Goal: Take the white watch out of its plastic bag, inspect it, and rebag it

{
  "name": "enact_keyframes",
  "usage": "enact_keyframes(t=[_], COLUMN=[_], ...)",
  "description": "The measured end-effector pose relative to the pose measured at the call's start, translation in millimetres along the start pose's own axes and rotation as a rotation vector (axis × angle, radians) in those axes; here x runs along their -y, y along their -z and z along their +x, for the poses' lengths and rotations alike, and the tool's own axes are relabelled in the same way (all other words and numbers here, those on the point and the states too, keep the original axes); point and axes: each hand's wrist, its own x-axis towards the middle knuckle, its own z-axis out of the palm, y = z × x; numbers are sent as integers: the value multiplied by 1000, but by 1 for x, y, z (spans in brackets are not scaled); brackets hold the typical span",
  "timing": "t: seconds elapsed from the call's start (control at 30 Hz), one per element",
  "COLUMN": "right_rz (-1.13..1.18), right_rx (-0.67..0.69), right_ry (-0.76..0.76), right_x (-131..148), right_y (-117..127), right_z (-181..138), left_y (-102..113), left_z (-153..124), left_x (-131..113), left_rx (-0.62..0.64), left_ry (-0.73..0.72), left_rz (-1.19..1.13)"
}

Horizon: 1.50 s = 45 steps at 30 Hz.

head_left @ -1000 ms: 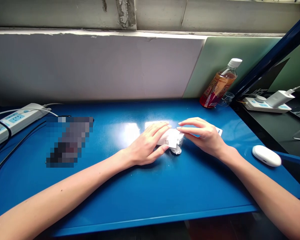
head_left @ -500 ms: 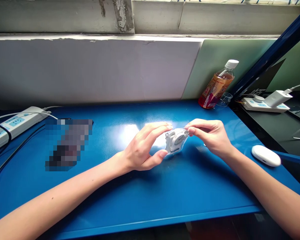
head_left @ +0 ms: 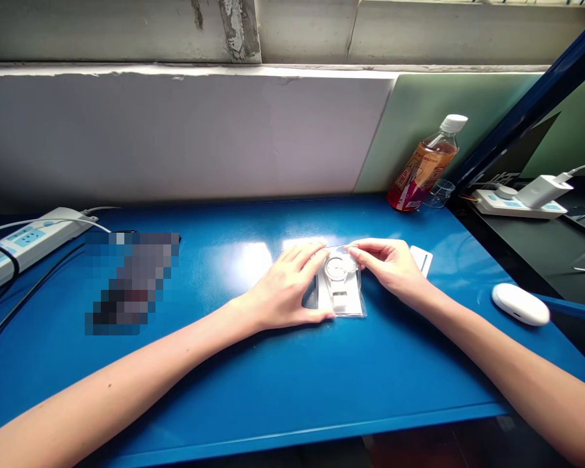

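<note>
A white wristwatch (head_left: 337,268) lies face up inside a clear plastic bag (head_left: 363,305), over a white backing. The bag rests on the blue table (head_left: 292,383). My left hand (head_left: 290,286) holds the bag's left side, fingertips at the top corner and thumb at the lower edge. With thumb and forefinger, my right hand (head_left: 385,260) pinches the bag's upper right edge. Just behind that hand lies a white card (head_left: 422,260) with a dark stripe, partly covered by the hand.
A tea bottle (head_left: 424,166) stands at the back right beside a small clear plastic piece (head_left: 439,194). A white rounded case (head_left: 520,304) sits near the right edge. Power strips (head_left: 34,240) with cables are at both sides. A blurred-out dark object (head_left: 146,279) lies at left.
The bagged watch has gone from tilted up between my hands to lying flat on the table, its dial now showing. My right hand has moved left, uncovering the white card.
</note>
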Motion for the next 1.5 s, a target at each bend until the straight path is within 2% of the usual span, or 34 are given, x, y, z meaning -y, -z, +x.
enact_keyframes(t=[0.17, 0.3, 0.43, 0.57, 0.73, 1.03, 1.27, 1.5], right_rz=[-194, -543, -744, -857, -876, -884, -904, -853], right_rx=[19, 55, 253, 453, 537, 537, 509, 499], right_ry=[98, 369, 533, 493, 431, 412, 529, 497], right_x=[-8, -13, -11, -4, 0, -4, -5, -10], right_y=[0, 2, 8, 15, 20, 14, 11, 12], right_z=[-1, -5, -7, -8, -7, -6, -8, -8], left_y=[0, 1, 4, 5, 7, 17, 11, 9], left_z=[-2, -2, -1, -1, -1, -3, -17, -19], left_x=[1, 3, 6, 9, 8, 10, 16, 15], left_rx=[73, 124, 159, 190, 253, 346, 291, 274], left_ry=[58, 96, 101, 120, 139, 141, 191, 260], left_rz=[-35, -36, -13, 23, 97, 102, 62, 39])
